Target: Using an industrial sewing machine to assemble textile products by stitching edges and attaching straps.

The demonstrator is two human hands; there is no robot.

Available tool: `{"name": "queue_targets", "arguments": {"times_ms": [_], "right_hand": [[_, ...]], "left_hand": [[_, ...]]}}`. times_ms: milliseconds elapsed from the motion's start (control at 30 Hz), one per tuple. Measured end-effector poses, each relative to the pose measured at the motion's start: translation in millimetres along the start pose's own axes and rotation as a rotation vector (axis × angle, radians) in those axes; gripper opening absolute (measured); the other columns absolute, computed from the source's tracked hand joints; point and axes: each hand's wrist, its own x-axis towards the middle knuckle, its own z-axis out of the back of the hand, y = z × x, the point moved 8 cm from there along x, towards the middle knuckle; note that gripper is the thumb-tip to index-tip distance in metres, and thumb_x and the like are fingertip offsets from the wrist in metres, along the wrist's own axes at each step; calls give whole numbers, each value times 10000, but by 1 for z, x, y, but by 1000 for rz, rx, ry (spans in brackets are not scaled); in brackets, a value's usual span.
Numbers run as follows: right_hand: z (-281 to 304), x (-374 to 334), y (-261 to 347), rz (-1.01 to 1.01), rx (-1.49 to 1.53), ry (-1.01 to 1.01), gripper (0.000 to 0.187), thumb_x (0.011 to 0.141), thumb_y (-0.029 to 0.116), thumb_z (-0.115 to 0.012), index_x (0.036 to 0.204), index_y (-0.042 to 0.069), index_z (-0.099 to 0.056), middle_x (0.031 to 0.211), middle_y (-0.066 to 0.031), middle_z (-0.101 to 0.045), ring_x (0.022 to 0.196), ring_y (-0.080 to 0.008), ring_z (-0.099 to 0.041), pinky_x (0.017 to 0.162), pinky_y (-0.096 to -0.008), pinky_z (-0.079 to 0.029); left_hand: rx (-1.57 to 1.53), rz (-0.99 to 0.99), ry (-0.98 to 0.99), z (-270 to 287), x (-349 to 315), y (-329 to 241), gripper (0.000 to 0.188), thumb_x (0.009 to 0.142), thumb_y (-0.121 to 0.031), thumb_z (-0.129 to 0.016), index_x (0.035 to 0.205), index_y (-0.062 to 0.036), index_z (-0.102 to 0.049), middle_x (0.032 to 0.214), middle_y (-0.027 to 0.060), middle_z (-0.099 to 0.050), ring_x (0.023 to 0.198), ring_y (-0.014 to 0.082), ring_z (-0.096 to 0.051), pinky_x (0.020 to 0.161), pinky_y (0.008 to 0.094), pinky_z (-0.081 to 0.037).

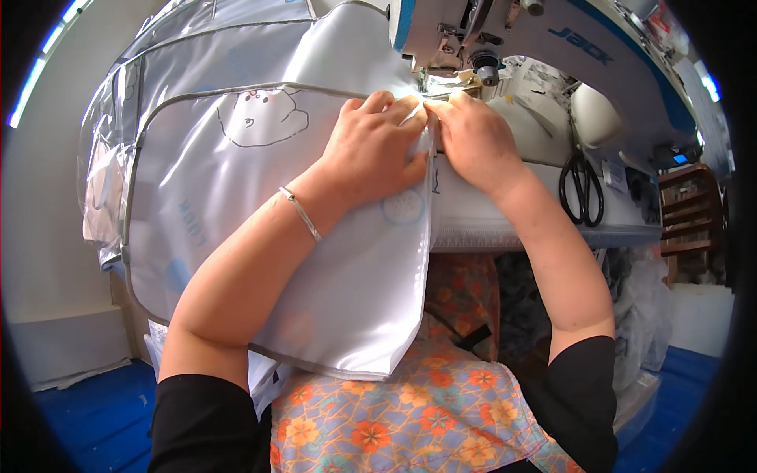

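Note:
A large sheet of white, shiny plastic-like fabric (315, 260) with a grey bound edge and a cartoon outline spreads over the sewing machine table and hangs toward my lap. My left hand (377, 146) presses on the sheet near its right edge, its fingers bent toward the needle area. Close beside it, my right hand (477, 140) pinches the same edge with thumb and forefinger. Both hands sit just below the head of the white and blue sewing machine (552, 39). The needle and presser foot are partly lost in the bright light there.
Black-handled scissors (582, 189) lie on the table right of my right arm. A ruler strip (544, 235) runs along the table's front edge. More clear and white sheeting (213, 59) is heaped at the back left. A wooden chair (692, 209) stands at far right.

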Motion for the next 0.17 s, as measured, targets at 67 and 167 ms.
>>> {"name": "queue_targets", "arguments": {"times_ms": [67,167], "right_hand": [[0,0,-4,-4,37,-13,250,907,88,-590,1134,87,-694,973,-123,-641,913,-332,-644,807,-436,-535],[-3,1,-8,-5,79,24,260,905,92,-597,1148,93,-689,1001,-130,-645,929,-331,-646,822,-439,-533]], "left_hand": [[-16,-8,-17,1,1,-2,463,779,-332,-654,1168,-83,-691,1228,51,-659,1173,253,-549,927,440,-456],[2,3,25,-1,3,-2,473,776,-336,-656,1175,-85,-688,1227,49,-659,1176,253,-548,928,441,-455]]}}
